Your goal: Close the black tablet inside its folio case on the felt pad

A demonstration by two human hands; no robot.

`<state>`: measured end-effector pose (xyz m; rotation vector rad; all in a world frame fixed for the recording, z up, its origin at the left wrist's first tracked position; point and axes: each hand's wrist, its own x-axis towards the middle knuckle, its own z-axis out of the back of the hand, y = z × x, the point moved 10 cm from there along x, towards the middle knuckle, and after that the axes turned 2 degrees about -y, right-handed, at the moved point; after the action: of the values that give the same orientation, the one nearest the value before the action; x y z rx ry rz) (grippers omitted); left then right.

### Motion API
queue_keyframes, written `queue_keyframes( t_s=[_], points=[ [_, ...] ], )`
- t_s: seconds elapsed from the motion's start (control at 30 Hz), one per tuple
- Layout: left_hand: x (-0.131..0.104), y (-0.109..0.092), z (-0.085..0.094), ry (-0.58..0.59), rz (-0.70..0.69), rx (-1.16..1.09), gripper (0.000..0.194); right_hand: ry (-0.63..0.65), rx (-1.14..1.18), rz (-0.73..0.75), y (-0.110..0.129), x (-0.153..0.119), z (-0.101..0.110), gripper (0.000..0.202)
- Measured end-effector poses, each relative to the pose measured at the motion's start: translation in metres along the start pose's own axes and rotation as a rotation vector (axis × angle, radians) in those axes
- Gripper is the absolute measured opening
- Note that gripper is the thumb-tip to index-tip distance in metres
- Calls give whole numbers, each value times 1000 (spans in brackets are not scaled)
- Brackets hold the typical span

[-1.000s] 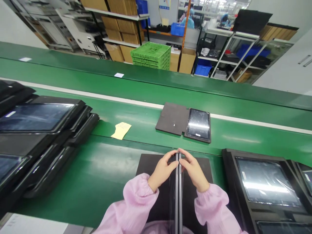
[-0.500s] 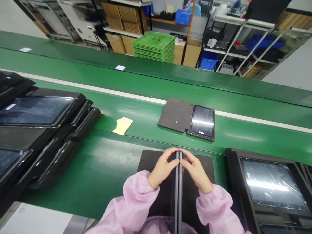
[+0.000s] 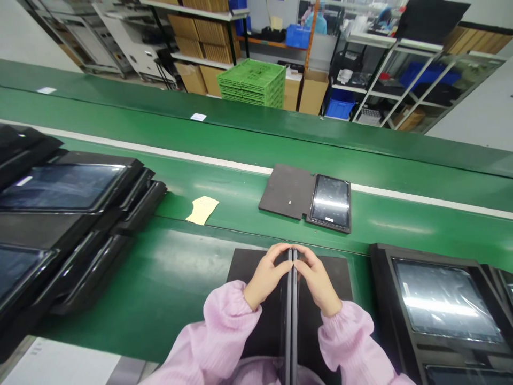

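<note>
I hold a thin dark tablet pair [image 3: 292, 321] upright on edge, seen end-on, over a black mat [image 3: 248, 267] at the near edge of the green bench. My left hand [image 3: 267, 278] presses its left face and my right hand [image 3: 317, 282] presses its right face, fingertips meeting at the far top corner. Both sleeves are pink. Beyond my hands, an open dark folio case with a tablet [image 3: 331, 202] in its right half lies flat on the green belt [image 3: 224, 182].
Stacked black trays of tablets [image 3: 60, 214] fill the left side. More trays with screens [image 3: 441, 305] sit at the right. A yellow paper slip [image 3: 202, 208] lies on the belt. Green crates [image 3: 251, 85], cartons and shelving stand behind the belt.
My hands and the upright tablets have stayed in the same grip. Only the camera view has shifted slightly.
</note>
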<state>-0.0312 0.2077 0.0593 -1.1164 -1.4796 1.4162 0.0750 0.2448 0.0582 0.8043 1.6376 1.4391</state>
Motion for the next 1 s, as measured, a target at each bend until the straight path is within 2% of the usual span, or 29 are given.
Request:
queue_keyframes(
  t_s=[0.17,0.63,0.73,0.87,1.0],
  points=[
    [0,1,0,-14,30,5,35,-9,15,31,-1,0,0,33],
    [1,0,0,1,-3,48,34,1,41,29,-3,0,0,34],
    [-1,-1,-4,81,-2,1,38,62,79,28,-3,-2,-3,38],
    [-7,-1,-15,230,31,-86,52,175,95,31,-1,-8,-8,54],
    [-8,-1,-15,231,46,-59,53,187,56,25,0,-8,-7,57]
  ],
)
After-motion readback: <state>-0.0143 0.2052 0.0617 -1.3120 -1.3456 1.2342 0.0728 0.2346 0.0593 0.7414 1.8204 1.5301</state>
